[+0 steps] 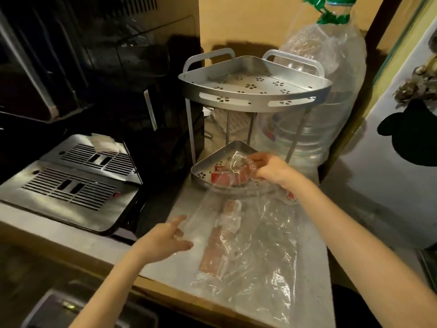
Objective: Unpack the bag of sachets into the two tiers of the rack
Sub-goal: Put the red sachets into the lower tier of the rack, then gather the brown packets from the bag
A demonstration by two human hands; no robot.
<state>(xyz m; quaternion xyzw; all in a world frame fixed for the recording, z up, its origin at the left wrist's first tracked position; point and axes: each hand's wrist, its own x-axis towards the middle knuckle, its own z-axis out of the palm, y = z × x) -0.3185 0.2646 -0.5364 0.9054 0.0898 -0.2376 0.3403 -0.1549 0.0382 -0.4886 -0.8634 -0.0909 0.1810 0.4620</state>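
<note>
The right hand [272, 170] pinches the clear bag's [238, 223] crumpled end over the rack's lower tier [201, 168], where red sachets [222, 178] lie. The left hand [165, 237], fingers loosely spread, seems to touch the bag's edge near the counter's [170, 268] left side.

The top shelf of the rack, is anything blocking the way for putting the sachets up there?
Nothing visible does. The top tier sits open from above and looks bare, with only its handles at the back. The right hand holds the clear bag over the lower tier, where red sachets already lie.
</note>
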